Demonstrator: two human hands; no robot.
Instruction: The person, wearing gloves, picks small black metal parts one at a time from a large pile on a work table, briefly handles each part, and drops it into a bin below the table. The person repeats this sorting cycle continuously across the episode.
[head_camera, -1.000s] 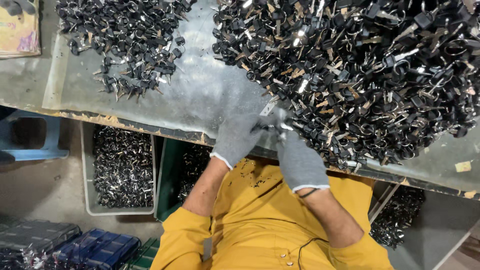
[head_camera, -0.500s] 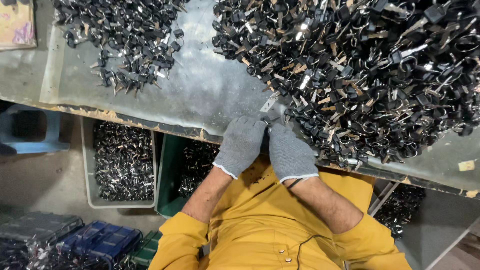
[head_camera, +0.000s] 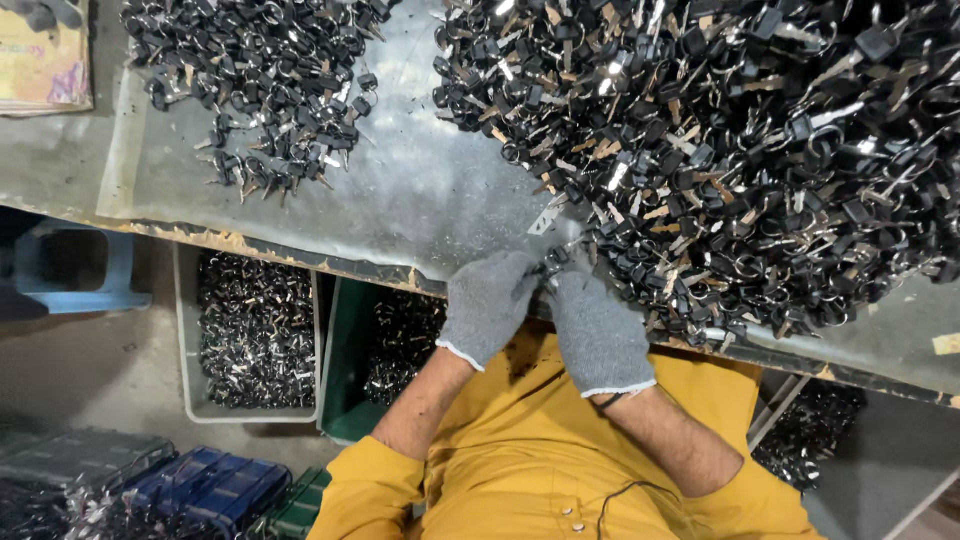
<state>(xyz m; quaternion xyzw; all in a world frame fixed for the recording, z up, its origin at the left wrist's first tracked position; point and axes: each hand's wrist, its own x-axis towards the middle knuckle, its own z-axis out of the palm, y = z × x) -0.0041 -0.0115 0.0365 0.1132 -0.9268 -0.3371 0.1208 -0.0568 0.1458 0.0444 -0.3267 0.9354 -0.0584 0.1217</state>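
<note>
Two gloved hands work a small key piece at the near edge of a table heaped with keys.

The left hand (head_camera: 487, 305) and right hand (head_camera: 597, 332), both in grey knit gloves, meet fingertip to fingertip over the table (head_camera: 420, 200) edge, each grip closed on one small dark key piece (head_camera: 548, 270) pinched between them; how much of it each hand covers cannot be told. The piece sits just beside the near rim of the big key pile (head_camera: 720, 140), which fills the right of the table. A smaller pile (head_camera: 265, 90) lies well apart at the left. Below the table edge stand a grey bin (head_camera: 255, 330) of metal parts and a green bin (head_camera: 345, 370) beside it.
</note>
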